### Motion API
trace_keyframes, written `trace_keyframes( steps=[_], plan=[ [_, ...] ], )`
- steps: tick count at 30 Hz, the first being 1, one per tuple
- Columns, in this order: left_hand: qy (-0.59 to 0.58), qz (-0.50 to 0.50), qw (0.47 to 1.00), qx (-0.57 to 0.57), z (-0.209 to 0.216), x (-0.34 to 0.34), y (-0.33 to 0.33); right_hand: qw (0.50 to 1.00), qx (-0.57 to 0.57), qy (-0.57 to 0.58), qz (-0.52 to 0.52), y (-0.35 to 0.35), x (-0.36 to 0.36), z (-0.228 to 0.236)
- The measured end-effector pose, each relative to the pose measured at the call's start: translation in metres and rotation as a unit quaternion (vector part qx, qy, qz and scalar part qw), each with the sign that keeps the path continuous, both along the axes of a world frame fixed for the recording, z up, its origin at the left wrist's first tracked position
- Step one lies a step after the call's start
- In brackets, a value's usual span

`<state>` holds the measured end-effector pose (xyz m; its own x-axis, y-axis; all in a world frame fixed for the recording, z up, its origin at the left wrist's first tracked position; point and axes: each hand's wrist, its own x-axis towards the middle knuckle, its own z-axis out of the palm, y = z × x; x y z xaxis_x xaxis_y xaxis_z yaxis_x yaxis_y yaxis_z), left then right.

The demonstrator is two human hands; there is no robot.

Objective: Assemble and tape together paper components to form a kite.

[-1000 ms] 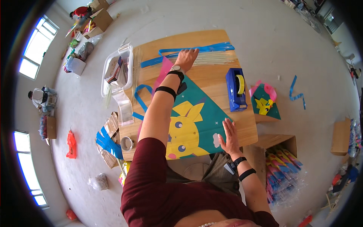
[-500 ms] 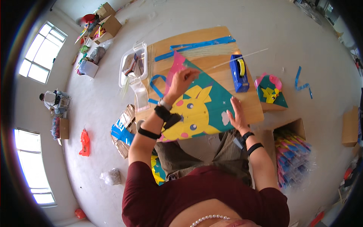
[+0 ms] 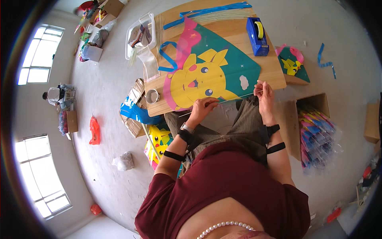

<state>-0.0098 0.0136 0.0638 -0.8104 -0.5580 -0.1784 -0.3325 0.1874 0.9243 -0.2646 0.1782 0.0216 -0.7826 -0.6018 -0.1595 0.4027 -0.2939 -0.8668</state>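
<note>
A kite sheet (image 3: 234, 51) in green and pink, printed with a large yellow cartoon figure, lies flat on the wooden table. Along its near edge runs a thin pale stick (image 3: 238, 98), stretched between both hands. My left hand (image 3: 202, 109) pinches the stick near the lower middle of the sheet, and the stick's end pokes out past it to the left. At the sheet's near right corner, my right hand (image 3: 265, 98) has fingers closed on the other end. The stick lies very close to the edge; whether it touches the sheet I cannot tell.
A blue tape dispenser (image 3: 258, 40) stands at the table's right. A clear plastic bin (image 3: 152, 24), blue ribbon (image 3: 168, 63) and a tape roll (image 3: 152, 96) are to the left; more sticks (image 3: 223, 15) lie at the back. A carton (image 3: 288, 127) of wrapped goods stands at right.
My left hand has brought the stick from above the sheet down to its near edge. My right hand, spread on the sheet before, now grips the stick's other end. The view has shifted.
</note>
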Motion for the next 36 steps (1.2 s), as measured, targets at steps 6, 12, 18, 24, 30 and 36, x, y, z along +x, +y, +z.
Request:
trace_keyframes(
  steps=[6,12,18,24,30,36],
  plan=[
    [0.016,0.031,0.999,-0.035,-0.004,-0.013,-0.004,0.999,0.035,-0.028,0.007,-0.010,-0.002,-0.005],
    [0.040,0.088,0.988,-0.121,-0.012,-0.059,-0.028,0.892,0.238,0.358,-0.137,-0.017,-0.042,-0.034],
    [0.058,0.091,0.969,-0.222,-0.027,-0.082,-0.039,0.777,0.306,0.542,-0.090,-0.024,-0.048,-0.032],
    [0.037,0.087,0.970,-0.225,-0.034,-0.089,-0.046,0.745,0.342,0.565,-0.094,-0.032,-0.050,-0.041],
    [0.028,0.079,0.969,-0.234,-0.036,-0.093,-0.053,0.701,0.374,0.598,-0.108,-0.037,-0.053,-0.043],
    [0.018,0.074,0.969,-0.236,-0.037,-0.096,-0.057,0.687,0.401,0.601,-0.074,-0.035,-0.051,-0.044]
  ],
)
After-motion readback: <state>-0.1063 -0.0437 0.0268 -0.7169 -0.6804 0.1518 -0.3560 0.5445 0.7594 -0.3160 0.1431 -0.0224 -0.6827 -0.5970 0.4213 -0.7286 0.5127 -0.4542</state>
